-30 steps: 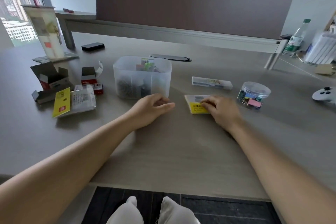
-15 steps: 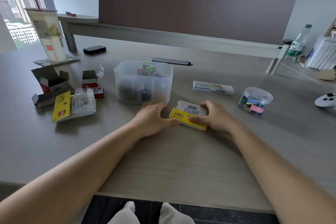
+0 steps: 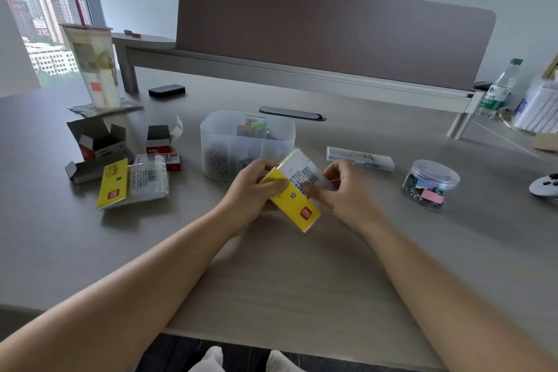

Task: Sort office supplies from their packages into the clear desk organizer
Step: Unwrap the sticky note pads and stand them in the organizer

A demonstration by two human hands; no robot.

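A yellow-and-clear packet [image 3: 297, 190] with a barcode is lifted off the desk, tilted, just in front of the clear desk organizer [image 3: 217, 142]. My left hand [image 3: 252, 193] grips the packet's left side, thumb across the yellow card. My right hand [image 3: 347, 190] pinches its right, clear end. The organizer holds paper clips in its front left compartment and coloured items at the back. A round clear tub of binder clips [image 3: 430, 184] stands to the right, and a long clear box [image 3: 360, 158] lies behind my right hand.
To the left lie opened small cardboard boxes [image 3: 98, 142], a second yellow packet [image 3: 133, 183] and a tall drink cup [image 3: 93, 66]. A black object [image 3: 166, 90] and a desk divider sit at the back. A water bottle [image 3: 498, 89] and a white controller [image 3: 545, 186] are at the right.
The yellow packet was lying on the desk under my right hand; both hands took hold of it, lifted it and tilted it up in front of the organizer.
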